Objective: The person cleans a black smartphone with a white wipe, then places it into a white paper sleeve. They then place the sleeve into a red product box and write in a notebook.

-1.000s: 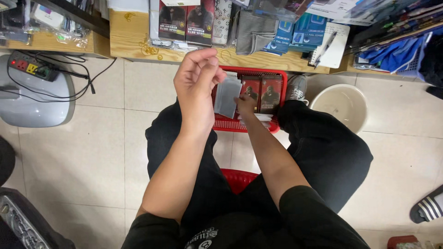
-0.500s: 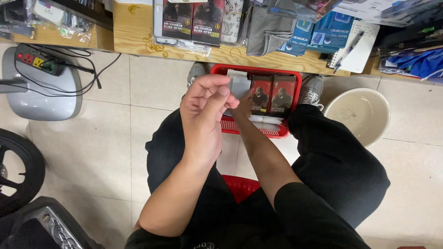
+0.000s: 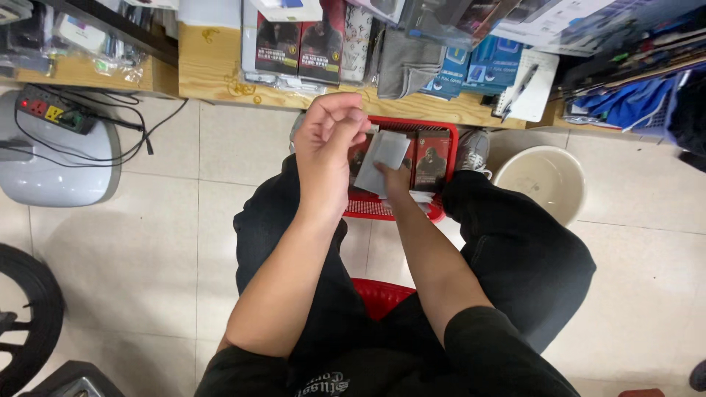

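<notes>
Left hand [image 3: 327,151]: was raised at upper centre of the frame, fingers curled loosely together, pinching nothing that could be made out.
Right hand [image 3: 395,180]: was just right of the left hand, fingers clamped on the lower edge of a grey packet [image 3: 382,160] (flat, rectangular, tilted).
Grey packet: was held above the red basket [image 3: 390,208], close to the left fingertips.
Red basket: sat on the floor between the knees, with dark boxes inside.
Surroundings: a cream bucket [image 3: 542,184] stood at right; a wooden shelf edge [image 3: 213,70] ran along the top.
</notes>
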